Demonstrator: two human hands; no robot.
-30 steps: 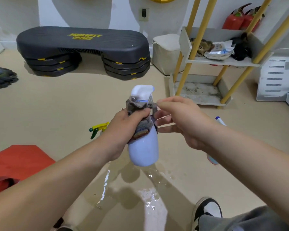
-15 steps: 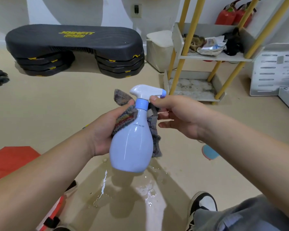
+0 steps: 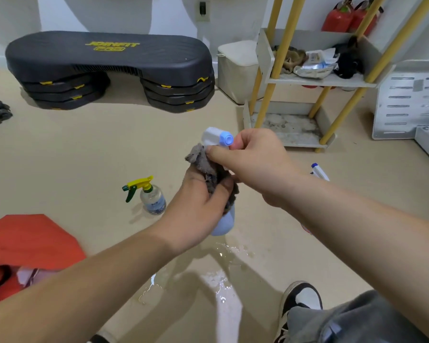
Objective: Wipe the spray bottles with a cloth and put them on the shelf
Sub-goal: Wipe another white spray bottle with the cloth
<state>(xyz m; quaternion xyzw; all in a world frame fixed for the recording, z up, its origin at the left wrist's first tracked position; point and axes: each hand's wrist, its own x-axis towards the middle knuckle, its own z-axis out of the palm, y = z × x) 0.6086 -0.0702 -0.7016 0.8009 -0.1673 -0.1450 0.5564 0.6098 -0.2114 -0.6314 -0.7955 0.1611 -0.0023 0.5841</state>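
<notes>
The left hand (image 3: 198, 206) grips a grey cloth (image 3: 206, 167) wrapped round the upper body of a pale blue spray bottle (image 3: 224, 224), held upright above a wet patch (image 3: 221, 280) of the floor (image 3: 84, 157). The right hand (image 3: 255, 162) pinches the bottle just under its white head, beside the blue nozzle. A clear bottle (image 3: 152, 199) with a yellow and green trigger stands on the floor left of the hands, and the shelf (image 3: 320, 81) with yellow posts stands at the far right.

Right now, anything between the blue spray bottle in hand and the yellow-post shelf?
Nothing visible: only bare beige floor lies between the pale blue plastic spray bottle and the white shelf with yellow posts. Its bottom tier holds no objects.
</notes>
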